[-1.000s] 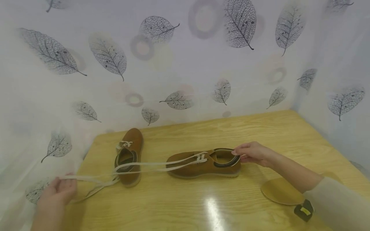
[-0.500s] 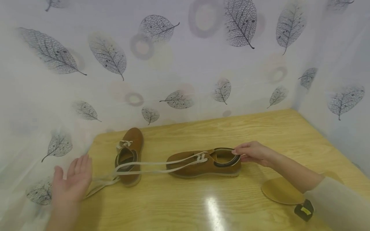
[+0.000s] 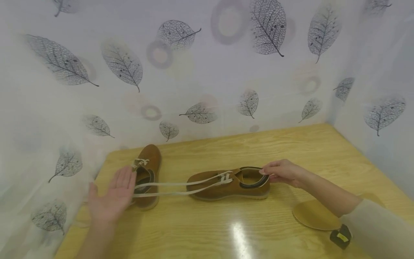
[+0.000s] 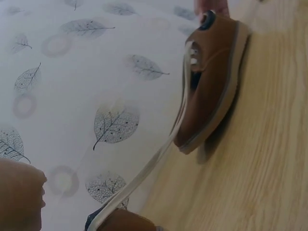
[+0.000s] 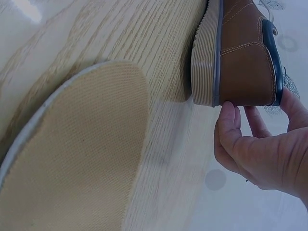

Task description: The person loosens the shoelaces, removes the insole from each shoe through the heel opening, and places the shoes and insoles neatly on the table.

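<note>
A brown shoe (image 3: 210, 185) with a dark collar lies lengthwise on the table, toe to the left. My right hand (image 3: 286, 172) pinches its heel by the collar, thumb at the rim and fingers against the back in the right wrist view. Two long pale laces (image 3: 171, 184) stretch left from its eyelets, across a second brown shoe (image 3: 155, 162) whose toe points to the wall. My left hand (image 3: 111, 196) is spread, palm showing and fingers straight, beside that second shoe. It overlaps the far part of the laces, which is hidden behind it.
A tan insole (image 3: 315, 216) lies at the right, partly under my right forearm. Beside it is a small black piece with a yellow mark (image 3: 341, 236). A leaf-patterned white sheet (image 3: 207, 72) rises behind the wooden table (image 3: 194, 230).
My left hand has let go of the lace ends at the far left, spread its fingers and moved right to the second shoe. My right hand and its shoe have stayed put.
</note>
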`<state>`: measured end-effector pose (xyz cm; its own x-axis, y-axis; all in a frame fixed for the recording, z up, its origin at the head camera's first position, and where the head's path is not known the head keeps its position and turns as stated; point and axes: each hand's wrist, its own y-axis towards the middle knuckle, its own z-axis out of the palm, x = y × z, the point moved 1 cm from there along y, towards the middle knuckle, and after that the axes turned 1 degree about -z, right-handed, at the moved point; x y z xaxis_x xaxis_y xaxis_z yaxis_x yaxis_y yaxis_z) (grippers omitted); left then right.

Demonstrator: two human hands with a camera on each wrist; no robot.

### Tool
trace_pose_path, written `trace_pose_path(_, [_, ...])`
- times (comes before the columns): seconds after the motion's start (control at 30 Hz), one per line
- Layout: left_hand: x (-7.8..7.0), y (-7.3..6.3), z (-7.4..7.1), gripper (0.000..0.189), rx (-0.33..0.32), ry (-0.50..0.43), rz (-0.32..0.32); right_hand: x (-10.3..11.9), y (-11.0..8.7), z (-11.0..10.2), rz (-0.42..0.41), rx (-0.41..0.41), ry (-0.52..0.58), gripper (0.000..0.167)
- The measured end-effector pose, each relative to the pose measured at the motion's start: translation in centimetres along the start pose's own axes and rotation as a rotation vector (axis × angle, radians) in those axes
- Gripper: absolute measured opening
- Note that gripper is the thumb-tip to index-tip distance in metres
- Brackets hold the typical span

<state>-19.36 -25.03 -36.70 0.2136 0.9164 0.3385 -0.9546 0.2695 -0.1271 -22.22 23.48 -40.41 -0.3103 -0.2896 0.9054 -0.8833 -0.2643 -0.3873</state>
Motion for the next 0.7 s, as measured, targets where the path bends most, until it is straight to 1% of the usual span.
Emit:
trace_pose_path(0.17, [2.6,1.5,-1.2,0.073,0.025,0.015,-0.027,-0.1,0.0,-0.1,0.000,-0.006,0.004,0.051])
trace_pose_path(0.27, [4.2,2.5,-2.1,0.074,0.028,0.066,-0.047,-0.2,0.1,0.0,-0.002,-0.013,0.007,0.052])
trace_pose_path(0.43, [6.3,4.2,-3.4,0.077,-0.023,0.161,-0.063,-0.2,0.2,0.1,-0.001,-0.019,0.006,0.051])
trace_pose_path(0.5, [6.9,4.8,-3.9,0.078,-0.020,0.213,-0.087,-0.2,0.2,0.1,0.002,-0.020,-0.001,0.051])
trace_pose_path(0.57, [7.6,5.5,-4.2,0.082,0.010,0.293,-0.121,-0.2,0.1,0.1,0.004,-0.019,-0.008,0.052])
trace_pose_path(0.6, [7.9,5.8,-4.3,0.084,0.036,0.343,-0.140,-0.1,0.1,0.1,0.005,-0.018,-0.011,0.052])
trace_pose_path(0.7, [8.9,6.6,-4.5,0.088,0.141,0.532,-0.179,-0.1,0.0,0.1,0.007,-0.019,-0.011,0.050])
